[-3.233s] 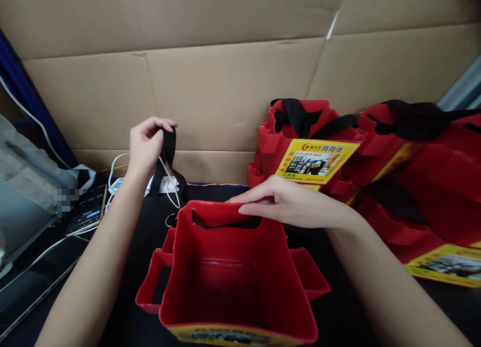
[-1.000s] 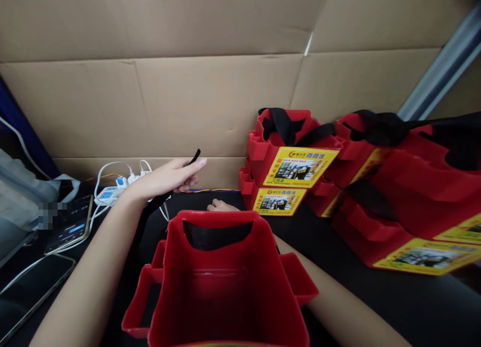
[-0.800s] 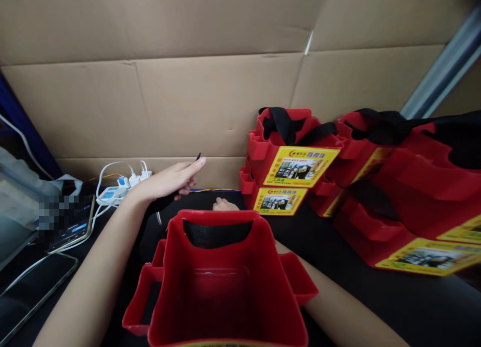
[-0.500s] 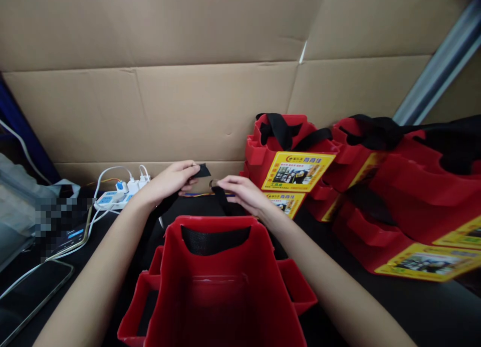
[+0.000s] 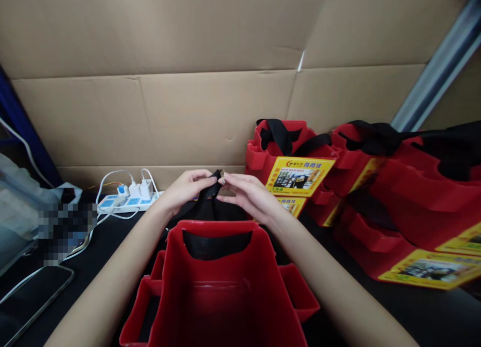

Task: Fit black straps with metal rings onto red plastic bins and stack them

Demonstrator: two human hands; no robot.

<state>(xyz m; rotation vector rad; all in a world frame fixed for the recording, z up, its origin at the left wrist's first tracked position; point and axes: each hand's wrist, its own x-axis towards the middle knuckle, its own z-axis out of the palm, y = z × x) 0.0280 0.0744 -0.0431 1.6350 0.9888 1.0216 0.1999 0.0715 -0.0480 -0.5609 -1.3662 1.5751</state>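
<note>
A red plastic tool box (image 5: 218, 270) stands in front of me, its open top facing up. Black webbing shows through the slot in its far wall. Just beyond that wall, my left hand (image 5: 191, 187) pinches the end of a black strap (image 5: 205, 202). My right hand (image 5: 250, 194) closes its thumb and forefinger on a small metal buckle (image 5: 222, 178), its other fingers loosely stretched. Strap end and buckle meet between my fingertips; whether the strap passes through the buckle I cannot tell.
More red tool boxes (image 5: 417, 179) with black straps and yellow labels (image 5: 300, 176) are stacked at the right. A white power strip (image 5: 131, 202) with chargers and cables lies at the left, near a phone (image 5: 35, 302). A cardboard wall (image 5: 188, 119) rises behind.
My two hands have come together beyond the box. The strap end in my left hand has moved right, up to the buckle in my right hand. The view has shifted slightly.
</note>
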